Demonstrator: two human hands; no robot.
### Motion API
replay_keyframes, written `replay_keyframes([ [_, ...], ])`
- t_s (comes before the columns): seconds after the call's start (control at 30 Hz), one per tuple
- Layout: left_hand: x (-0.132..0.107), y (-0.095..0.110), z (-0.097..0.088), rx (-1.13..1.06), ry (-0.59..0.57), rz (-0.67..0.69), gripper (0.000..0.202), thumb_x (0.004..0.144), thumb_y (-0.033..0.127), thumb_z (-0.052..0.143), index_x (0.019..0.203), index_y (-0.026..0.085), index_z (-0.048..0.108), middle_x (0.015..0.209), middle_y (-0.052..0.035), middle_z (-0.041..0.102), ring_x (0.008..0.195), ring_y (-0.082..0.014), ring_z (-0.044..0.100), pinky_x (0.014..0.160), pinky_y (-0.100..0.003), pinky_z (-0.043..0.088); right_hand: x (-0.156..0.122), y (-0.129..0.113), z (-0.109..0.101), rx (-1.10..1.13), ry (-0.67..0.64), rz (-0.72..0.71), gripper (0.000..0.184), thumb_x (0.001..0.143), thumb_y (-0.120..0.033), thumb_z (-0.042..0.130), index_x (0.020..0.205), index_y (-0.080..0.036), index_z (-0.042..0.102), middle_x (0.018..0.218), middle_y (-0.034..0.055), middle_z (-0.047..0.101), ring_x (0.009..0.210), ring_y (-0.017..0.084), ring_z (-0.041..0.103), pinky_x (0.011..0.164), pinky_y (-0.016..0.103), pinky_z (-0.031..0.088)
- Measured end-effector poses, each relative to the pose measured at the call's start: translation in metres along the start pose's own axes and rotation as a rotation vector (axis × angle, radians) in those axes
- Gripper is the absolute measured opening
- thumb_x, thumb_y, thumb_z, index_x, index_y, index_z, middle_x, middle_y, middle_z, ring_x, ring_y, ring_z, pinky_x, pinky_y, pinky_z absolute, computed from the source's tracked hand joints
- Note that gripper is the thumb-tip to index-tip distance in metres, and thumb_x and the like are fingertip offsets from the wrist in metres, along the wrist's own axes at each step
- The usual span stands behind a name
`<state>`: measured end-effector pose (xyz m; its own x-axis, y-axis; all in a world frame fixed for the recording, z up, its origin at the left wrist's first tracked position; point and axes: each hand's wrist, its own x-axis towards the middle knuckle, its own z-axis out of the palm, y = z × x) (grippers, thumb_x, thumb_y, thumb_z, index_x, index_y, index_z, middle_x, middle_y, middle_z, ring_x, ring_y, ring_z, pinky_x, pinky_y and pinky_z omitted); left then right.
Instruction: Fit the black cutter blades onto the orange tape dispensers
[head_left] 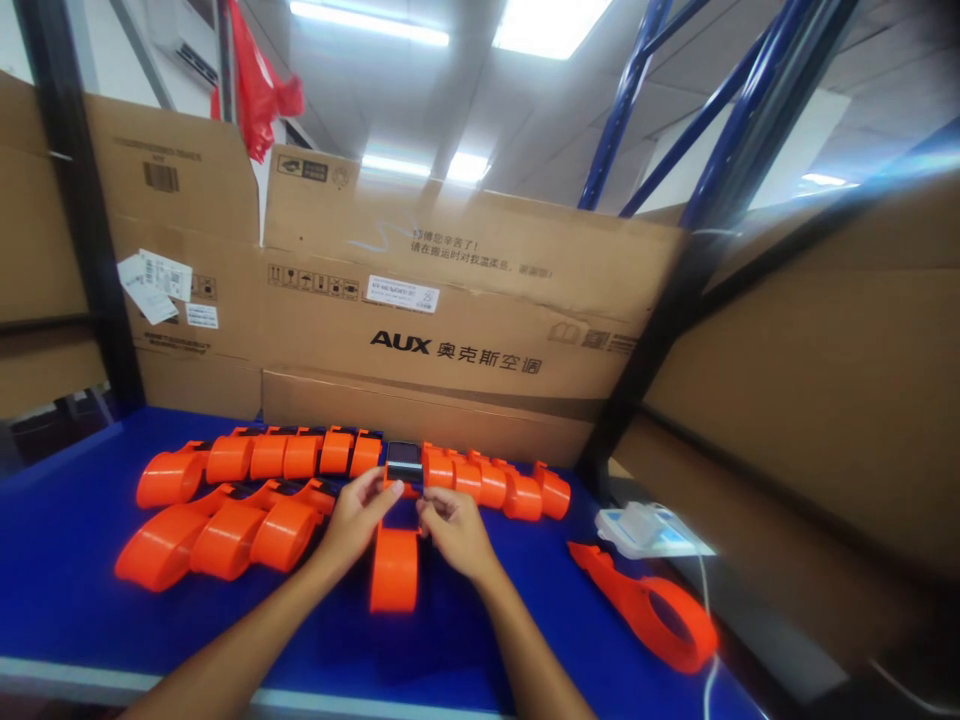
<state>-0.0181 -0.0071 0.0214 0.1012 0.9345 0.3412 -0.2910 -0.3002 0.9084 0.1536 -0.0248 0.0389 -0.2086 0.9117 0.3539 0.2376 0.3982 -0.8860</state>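
Observation:
An orange strap [395, 572] with a black rectangular piece [405, 460] at its top end is between my two hands, over the blue tabletop. My left hand [361, 515] pinches its left edge, thumb on the front and fingers partly hidden behind. On the other edge, my right hand [454, 530] has its thumb and fingers closed together on the strap. Below my fingers the orange band curves into a loop. Whether this loop and the upper band are one piece is hard to see behind my fingers.
Rows of looped orange straps with black parts lie to the left [225, 540] and right [491, 485]. A larger orange loop [675, 625] lies at the right, near a white-and-blue box [649, 530] and white cable. A cardboard panel [465, 300] stands behind the table [75, 520], between dark posts.

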Motion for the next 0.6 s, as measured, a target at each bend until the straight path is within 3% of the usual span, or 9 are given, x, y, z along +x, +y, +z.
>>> replay_keyframes([
  [0.13, 0.0000, -0.0030, 0.0000, 0.008, 0.052, -0.002, 0.045, 0.075, 0.042, 0.078, 0.110, 0.016, 0.069, 0.084, -0.0048, 0.072, 0.089, -0.0250, 0.068, 0.085, -0.035, 0.051, -0.0014, -0.0024, 0.0000, 0.001, -0.006, 0.025, 0.023, 0.083, -0.028, 0.053, 0.061, -0.021, 0.051, 0.048, -0.0051, 0.046, 0.043, 0.010, 0.043, 0.043, 0.020, 0.034],
  [0.6, -0.0002, 0.0000, 0.0006, -0.013, 0.063, -0.002, 0.039, 0.075, 0.040, 0.077, 0.105, 0.017, 0.069, 0.088, -0.0046, 0.072, 0.084, -0.0219, 0.067, 0.082, -0.033, 0.051, -0.0004, 0.0019, 0.0011, 0.015, 0.003, 0.045, 0.027, 0.085, -0.030, 0.051, 0.059, -0.021, 0.053, 0.045, -0.0052, 0.049, 0.040, 0.011, 0.048, 0.043, 0.021, 0.038],
])
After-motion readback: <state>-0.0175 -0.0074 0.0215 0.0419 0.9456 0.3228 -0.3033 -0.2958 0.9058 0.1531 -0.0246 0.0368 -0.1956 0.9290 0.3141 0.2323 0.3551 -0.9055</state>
